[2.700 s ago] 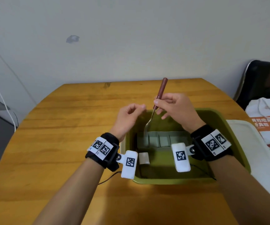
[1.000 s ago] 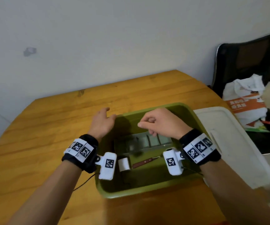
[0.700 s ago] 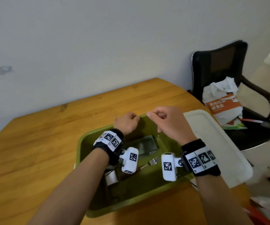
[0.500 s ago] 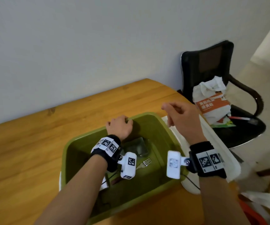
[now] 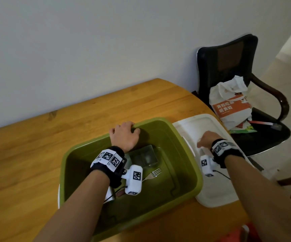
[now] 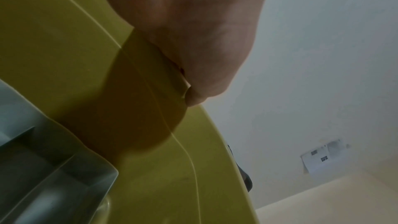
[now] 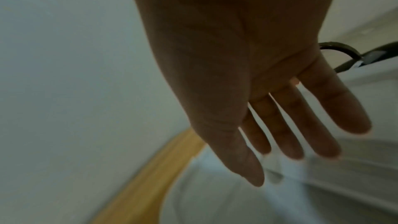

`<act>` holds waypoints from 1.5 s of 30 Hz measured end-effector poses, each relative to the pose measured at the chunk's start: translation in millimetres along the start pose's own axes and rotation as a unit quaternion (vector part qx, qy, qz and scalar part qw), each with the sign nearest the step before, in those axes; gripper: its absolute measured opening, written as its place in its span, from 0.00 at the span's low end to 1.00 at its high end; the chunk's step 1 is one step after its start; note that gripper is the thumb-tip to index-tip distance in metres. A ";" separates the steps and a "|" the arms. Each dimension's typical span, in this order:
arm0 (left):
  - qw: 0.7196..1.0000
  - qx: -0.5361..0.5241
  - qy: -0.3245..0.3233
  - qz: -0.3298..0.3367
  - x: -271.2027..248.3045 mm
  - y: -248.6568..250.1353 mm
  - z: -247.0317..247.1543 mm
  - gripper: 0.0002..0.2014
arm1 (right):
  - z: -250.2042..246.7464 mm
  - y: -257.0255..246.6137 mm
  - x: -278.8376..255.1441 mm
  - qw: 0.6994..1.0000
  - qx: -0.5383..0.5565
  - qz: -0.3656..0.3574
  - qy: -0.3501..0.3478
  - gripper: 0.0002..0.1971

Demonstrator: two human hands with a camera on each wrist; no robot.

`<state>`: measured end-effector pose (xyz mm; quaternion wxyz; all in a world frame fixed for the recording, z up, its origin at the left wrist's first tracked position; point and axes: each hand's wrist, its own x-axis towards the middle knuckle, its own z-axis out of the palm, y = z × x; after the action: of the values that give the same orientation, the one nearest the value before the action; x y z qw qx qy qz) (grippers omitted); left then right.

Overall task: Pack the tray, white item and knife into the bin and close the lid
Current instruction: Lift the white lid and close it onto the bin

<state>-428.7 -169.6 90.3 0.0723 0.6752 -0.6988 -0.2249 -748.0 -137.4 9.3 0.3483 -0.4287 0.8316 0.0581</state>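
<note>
Wooden table, green bin on it. L hand grips bin's far rim, fingers curled over the edge. Inside bin: grey tray by far wall, fork just in front of it, handle end hidden under L wrist cam; white item not clearly visible. White lid lies flat just R of bin. R hand over lid w/ fingers straight, spread, holding nothing. Black chair w/ bag far R.
</note>
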 end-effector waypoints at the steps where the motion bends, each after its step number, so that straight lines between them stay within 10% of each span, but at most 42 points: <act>1: 1.000 0.000 -0.001 0.000 -0.5 0.4 -0.5 0.22 | 10.1 -1.7 0.9 0.998 -0.050 0.000 0.029 0.25; 13: 1.000 -0.015 -0.022 0.012 -2.1 -5.5 -5.1 0.23 | 41.0 18.0 13.8 0.989 -0.018 0.003 0.147 0.27; 30: 0.989 -0.115 -0.095 0.016 3.5 -15.3 -16.8 0.21 | -159.4 -82.5 -109.4 0.938 -0.046 -0.146 0.312 0.20; 41: 0.697 -0.698 -0.129 -0.104 -16.4 -120.3 -120.4 0.19 | -77.6 -167.9 -210.3 0.900 -0.122 -0.383 0.167 0.22; 45: 0.759 -0.631 -0.083 -0.139 -45.5 -166.9 -151.7 0.20 | -11.5 -185.8 -223.4 0.866 -0.191 -0.452 0.098 0.19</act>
<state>-211.8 -156.0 165.5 0.3913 0.5454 -0.3003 -0.6777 -527.1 -107.9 196.0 0.1642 -0.8194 0.5492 0.0099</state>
